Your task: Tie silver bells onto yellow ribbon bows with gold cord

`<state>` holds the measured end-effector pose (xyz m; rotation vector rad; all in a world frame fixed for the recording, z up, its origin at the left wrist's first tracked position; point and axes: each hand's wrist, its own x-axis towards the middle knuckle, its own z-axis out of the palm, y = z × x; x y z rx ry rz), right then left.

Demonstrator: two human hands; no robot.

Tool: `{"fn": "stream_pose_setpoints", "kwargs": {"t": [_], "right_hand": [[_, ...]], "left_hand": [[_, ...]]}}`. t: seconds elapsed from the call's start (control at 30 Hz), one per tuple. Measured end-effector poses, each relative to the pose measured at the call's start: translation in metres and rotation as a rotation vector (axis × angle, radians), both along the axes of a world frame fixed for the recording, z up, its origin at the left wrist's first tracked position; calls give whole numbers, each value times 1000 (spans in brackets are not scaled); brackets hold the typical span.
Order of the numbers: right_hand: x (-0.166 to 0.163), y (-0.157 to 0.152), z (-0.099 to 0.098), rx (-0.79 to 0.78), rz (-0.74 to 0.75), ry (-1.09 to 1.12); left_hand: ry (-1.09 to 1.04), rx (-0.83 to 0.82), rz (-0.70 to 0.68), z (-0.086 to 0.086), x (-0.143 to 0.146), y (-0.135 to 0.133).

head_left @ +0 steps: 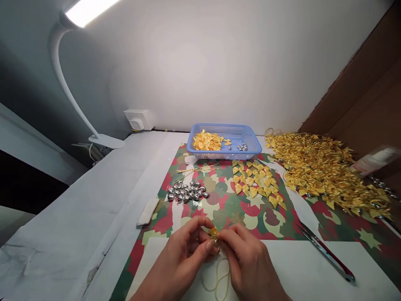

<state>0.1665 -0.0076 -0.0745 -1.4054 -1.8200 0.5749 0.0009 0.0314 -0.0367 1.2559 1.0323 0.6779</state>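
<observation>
A small yellow ribbon bow (213,231) is held between my hands, low in the middle of the view. My left hand (184,255) is closed in a pinch on it, with a shiny silver bit, seemingly a bell, at the thumb tip. From the other side, my right hand (249,259) pinches the bow's right edge; its fingertips are partly hidden. Below them a thin pale yellow cord (217,286) hangs in loops over a white sheet (282,267). Beyond my fingers lie a cluster of silver bells (186,192) and several loose yellow bows (255,179).
A blue basket (255,146) with yellow bows and silver bells stands by the wall. At right are a large heap of gold bows with cords (313,167), a clear bottle (372,162) and dark pointed tweezers (327,253). A white pad (148,212) and clip lamp (67,90) are left.
</observation>
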Motion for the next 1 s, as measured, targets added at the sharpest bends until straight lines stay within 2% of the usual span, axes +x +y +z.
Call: {"fn": "stream_pose_setpoints", "kwargs": {"t": [0.17, 0.27, 0.37, 0.5, 0.77, 0.87, 1.0], "right_hand": [[5, 2, 5, 64, 5, -155], [11, 6, 7, 53, 66, -109], [13, 9, 5, 20, 119, -26], [5, 9, 1, 33, 70, -10], [-5, 7, 2, 132, -13, -190], [0, 7, 5, 127, 6, -258], [3, 8, 7, 91, 71, -187]], "left_hand": [[47, 45, 48, -3, 1, -2], [26, 35, 87, -4, 3, 0], [29, 24, 62, -8, 2, 3], [14, 60, 52, -12, 1, 1], [59, 113, 115, -7, 3, -6], [84, 98, 131, -7, 2, -2], [106, 93, 106, -9, 2, 1]]}}
